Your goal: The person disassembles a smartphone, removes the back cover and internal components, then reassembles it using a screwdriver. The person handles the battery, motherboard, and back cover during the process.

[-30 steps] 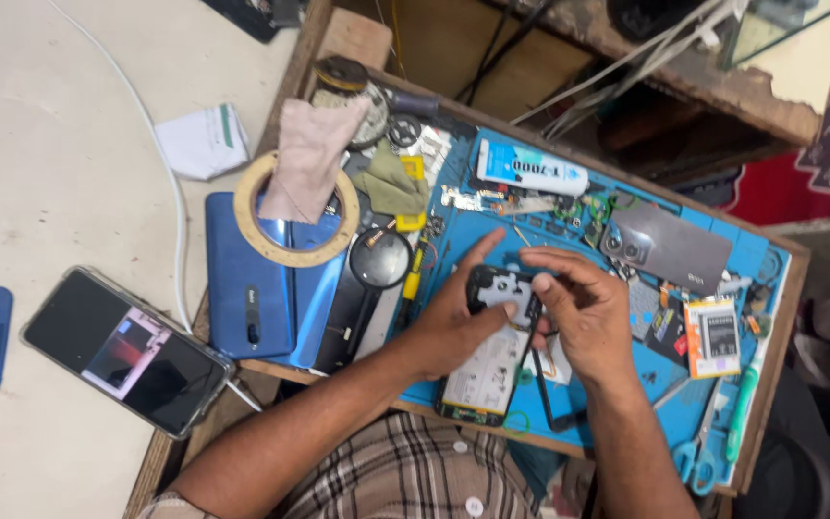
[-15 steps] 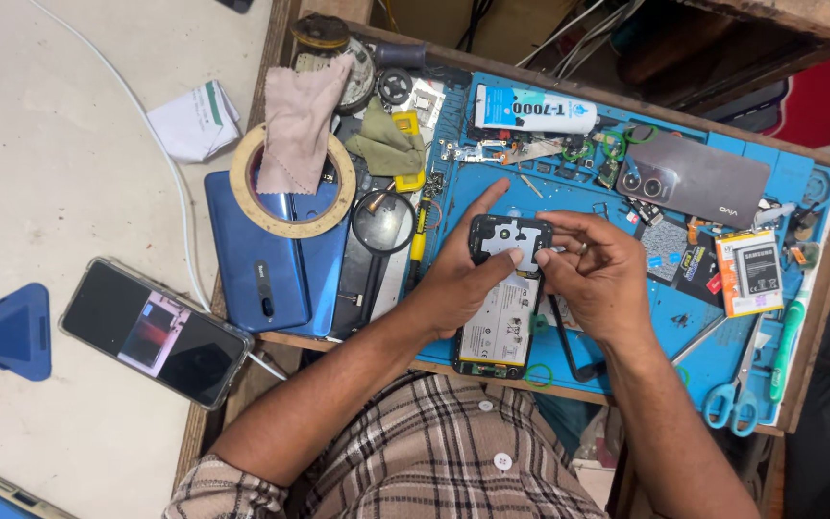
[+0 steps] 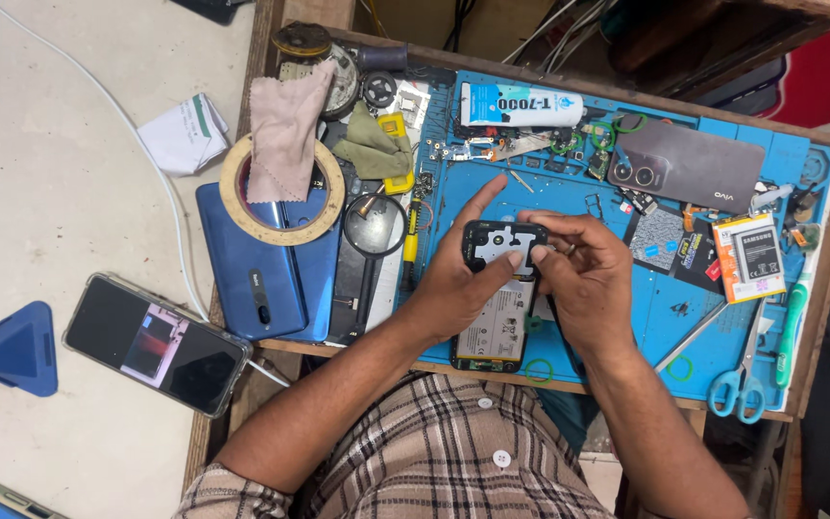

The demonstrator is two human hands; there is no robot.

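While the head camera looks straight down, two bare hands meet over a blue work mat [image 3: 684, 317] on a wooden bench. Between them lies one opened phone [image 3: 499, 298], its back cover off, near the mat's front edge. Its long axis runs away from the person – the black camera end points toward the far side of the bench, the battery end toward the person's checked shirt. The left hand [image 3: 453, 284] curls around the phone's left edge and top corner, index finger stretched out straight beyond it. The right hand [image 3: 583, 279] has its fingers bent and pinched close together at the phone's upper right corner; whether they hold a small part cannot be told. Around the mat there is one tube of glue [image 3: 521, 104], one grey phone back cover [image 3: 689, 165], one loose battery [image 3: 749, 255], one pair of blue-handled scissors [image 3: 740, 380], one magnifying glass [image 3: 374, 228], one roll of tape [image 3: 280, 192] and one pink cloth [image 3: 282, 130]. One lit phone [image 3: 156, 343] rests on the pale table to the left.
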